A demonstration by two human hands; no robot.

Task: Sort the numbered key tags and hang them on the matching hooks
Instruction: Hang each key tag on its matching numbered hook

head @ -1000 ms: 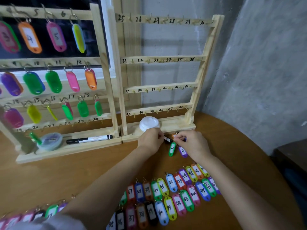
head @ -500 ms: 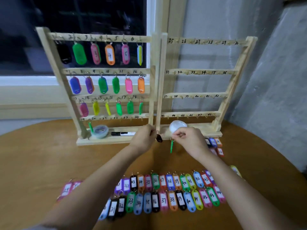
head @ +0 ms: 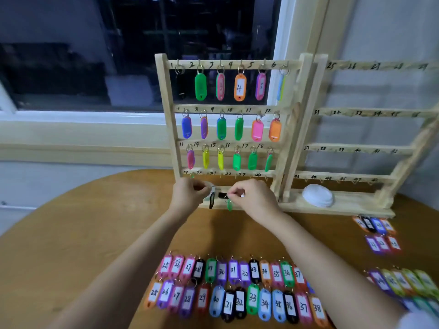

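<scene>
Just below the bottom rail of the left rack (head: 169, 119), two tags are held up.
The left hand (head: 188, 194) pinches a black tag (head: 211, 201) at its top with curled fingers. The right hand (head: 253, 198) pinches a green tag (head: 229, 205) by its ring, and both tags dangle. Rows of numbered tags (head: 237, 290) lie on the table (head: 83, 233).

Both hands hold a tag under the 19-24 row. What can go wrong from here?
Wrong hook: black tag and green tag hang edge-on, numbers unreadable, under the 19-24 row.
Drop: left hand and right hand hold them by fingertips only.
Scatter: forearms cross the sorted rows; pulling back may sweep them.
</scene>
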